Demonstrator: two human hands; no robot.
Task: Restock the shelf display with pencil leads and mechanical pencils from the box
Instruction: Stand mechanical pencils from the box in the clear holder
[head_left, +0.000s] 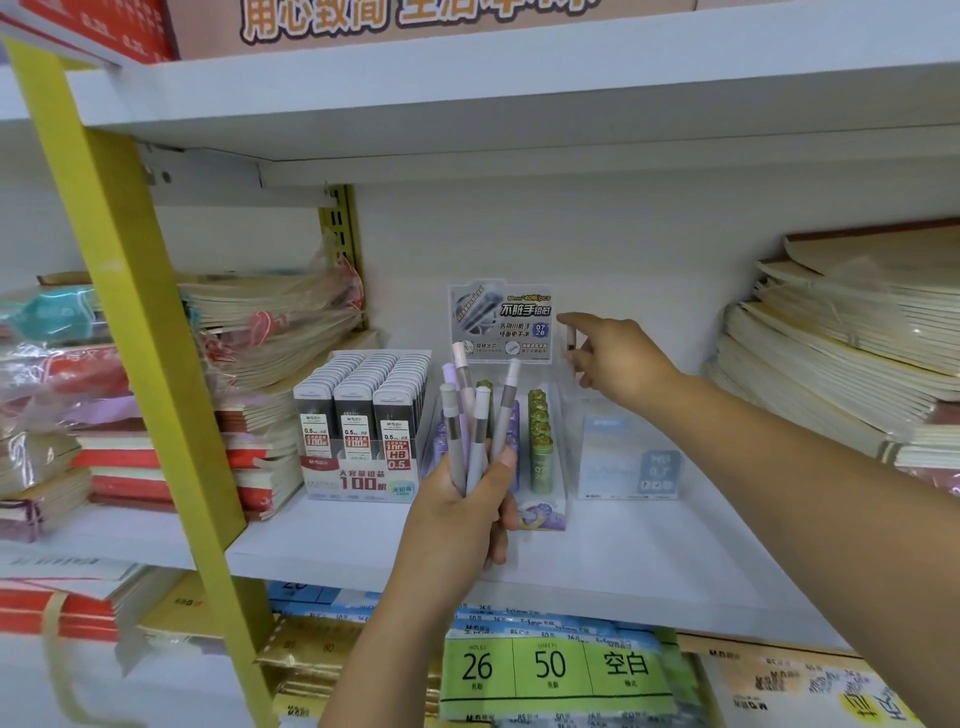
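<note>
Head view: restocking looks about midway. The left hand (462, 514) grips a bundle of mechanical pencils (475, 415) above the shelf's (332, 540) front edge. The right hand (621, 361) pinches a single pencil (570, 340) over the clear display (550, 519), toward the shelf's back. Lead cases (363, 410) already fill their tray.

— What sort of place is this?

— A stationery shop. White shelves (363, 540) sit on a yellow upright (130, 322), and the goods stand in multiples.

— Such as?

— A display box (358, 480) packed with rows of identical pencil lead cases (358, 410), marked 0.5 and HB, and beside it a clear display (543, 517) with green lead tubes (540, 431) under a printed header card (501, 322). The lead cases face outward, labels to the front.

— Anything else?

— Stacks of notebooks (841, 353), some in plastic wrap, on both sides, packs of loose-leaf paper (556, 670) labelled 26 and 50 on the shelf below, and a banner (415, 15) in large Chinese lettering along the top.
</note>
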